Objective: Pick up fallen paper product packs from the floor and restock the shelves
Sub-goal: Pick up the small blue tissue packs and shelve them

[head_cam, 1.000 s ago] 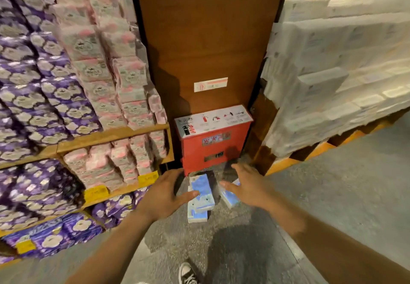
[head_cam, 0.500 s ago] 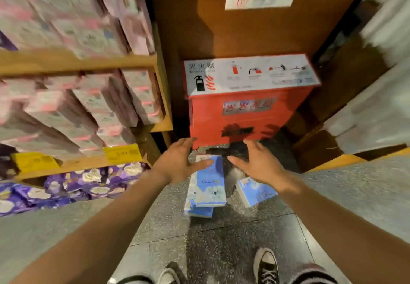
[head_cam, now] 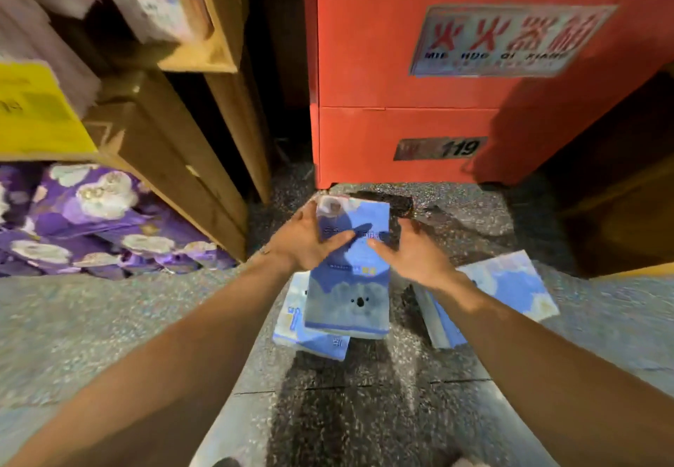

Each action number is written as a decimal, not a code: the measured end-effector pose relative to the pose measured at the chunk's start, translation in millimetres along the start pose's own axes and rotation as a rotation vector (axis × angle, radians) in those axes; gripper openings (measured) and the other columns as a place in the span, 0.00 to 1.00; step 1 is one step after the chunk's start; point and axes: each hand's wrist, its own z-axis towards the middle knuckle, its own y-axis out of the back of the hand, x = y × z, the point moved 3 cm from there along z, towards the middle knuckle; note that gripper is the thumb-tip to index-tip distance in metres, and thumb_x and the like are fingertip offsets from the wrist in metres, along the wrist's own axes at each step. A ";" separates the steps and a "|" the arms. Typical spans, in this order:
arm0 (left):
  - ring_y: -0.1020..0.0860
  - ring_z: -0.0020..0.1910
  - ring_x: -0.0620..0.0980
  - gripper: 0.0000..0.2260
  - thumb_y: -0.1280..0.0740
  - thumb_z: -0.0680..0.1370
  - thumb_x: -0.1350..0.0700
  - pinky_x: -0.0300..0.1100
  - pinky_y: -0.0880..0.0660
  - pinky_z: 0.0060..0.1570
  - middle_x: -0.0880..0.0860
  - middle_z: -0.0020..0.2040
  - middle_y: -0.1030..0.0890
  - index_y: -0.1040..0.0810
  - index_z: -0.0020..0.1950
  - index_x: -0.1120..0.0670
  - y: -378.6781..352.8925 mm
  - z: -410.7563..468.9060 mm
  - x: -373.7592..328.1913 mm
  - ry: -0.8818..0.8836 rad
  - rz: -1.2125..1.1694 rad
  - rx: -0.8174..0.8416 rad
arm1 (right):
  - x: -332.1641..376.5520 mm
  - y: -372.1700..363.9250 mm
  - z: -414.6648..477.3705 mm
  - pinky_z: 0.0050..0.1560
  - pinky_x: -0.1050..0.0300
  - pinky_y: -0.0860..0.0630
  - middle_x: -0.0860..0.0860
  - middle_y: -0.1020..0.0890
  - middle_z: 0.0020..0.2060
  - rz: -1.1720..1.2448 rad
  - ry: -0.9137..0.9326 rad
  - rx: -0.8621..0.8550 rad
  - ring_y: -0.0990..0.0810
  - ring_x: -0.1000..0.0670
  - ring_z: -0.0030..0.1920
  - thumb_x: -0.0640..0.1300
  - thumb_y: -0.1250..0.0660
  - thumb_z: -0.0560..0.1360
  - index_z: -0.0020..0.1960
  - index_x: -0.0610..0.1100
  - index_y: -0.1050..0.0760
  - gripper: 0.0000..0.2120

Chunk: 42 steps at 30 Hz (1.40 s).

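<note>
The fingers [head_cam: 308,217] of the left hand [head_cam: 304,244] lie along the left edge of the top blue pack [head_cam: 346,284] and the thumb is laid across its printed face, so this hand holds the pack at its far end. The fingers [head_cam: 408,227] of the right hand [head_cam: 414,253] are straight and spread apart at the right edge of the same pack. Only the thumb tip seems to touch it, though the blur makes this not sure. The top blue pack, which has a koala drawing, lies on a second blue pack [head_cam: 310,337] on the speckled floor [head_cam: 109,320], just in front of the red box [head_cam: 401,65]. A third blue pack [head_cam: 510,284] lies on the floor to the right, partly hidden by the right forearm. At the left is a wooden shelf [head_cam: 182,160] with purple packs [head_cam: 91,218] under it.
</note>
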 end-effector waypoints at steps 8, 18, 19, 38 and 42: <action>0.24 0.24 0.50 0.36 0.36 0.73 0.26 0.42 0.30 0.33 0.47 0.22 0.25 0.23 0.37 0.61 -62.6 30.8 39.4 0.194 -0.312 0.034 | -15.1 -61.8 26.7 0.29 0.66 0.23 0.56 0.15 0.47 0.763 -0.204 0.217 0.16 0.53 0.43 0.62 0.34 0.79 0.55 0.52 0.20 0.15; 0.19 0.42 0.51 0.15 0.26 0.75 0.43 0.42 0.29 0.41 0.48 0.39 0.19 0.27 0.46 0.50 -8.3 -17.8 -9.6 0.122 -0.399 -0.111 | 14.8 -20.4 -13.9 0.41 0.65 0.20 0.52 0.14 0.53 0.947 -0.095 0.120 0.15 0.60 0.47 0.46 0.33 0.82 0.60 0.46 0.19 0.09; 0.18 0.44 0.50 0.14 0.25 0.75 0.43 0.42 0.27 0.42 0.47 0.41 0.18 0.24 0.49 0.50 4.1 -29.7 -21.9 0.105 -0.416 -0.138 | 20.3 -5.6 -24.5 0.39 0.66 0.21 0.54 0.14 0.53 0.964 -0.074 0.106 0.15 0.61 0.45 0.45 0.33 0.81 0.61 0.46 0.20 0.10; 0.20 0.39 0.28 0.12 0.26 0.75 0.43 0.24 0.28 0.35 0.35 0.41 0.18 0.16 0.56 0.45 452.6 -432.6 -373.2 -0.336 -0.483 -0.359 | 284.5 447.8 -465.8 0.59 0.43 0.19 0.55 0.14 0.55 0.925 0.337 -0.165 0.15 0.52 0.56 0.52 0.23 0.74 0.63 0.52 0.21 0.19; 0.18 0.42 0.32 0.10 0.26 0.74 0.39 0.32 0.24 0.38 0.34 0.43 0.16 0.16 0.52 0.41 516.4 -546.9 -416.7 -0.403 -0.471 -0.535 | 333.1 507.7 -574.5 0.58 0.46 0.18 0.57 0.14 0.54 0.897 0.507 -0.193 0.15 0.54 0.54 0.55 0.24 0.72 0.61 0.55 0.22 0.19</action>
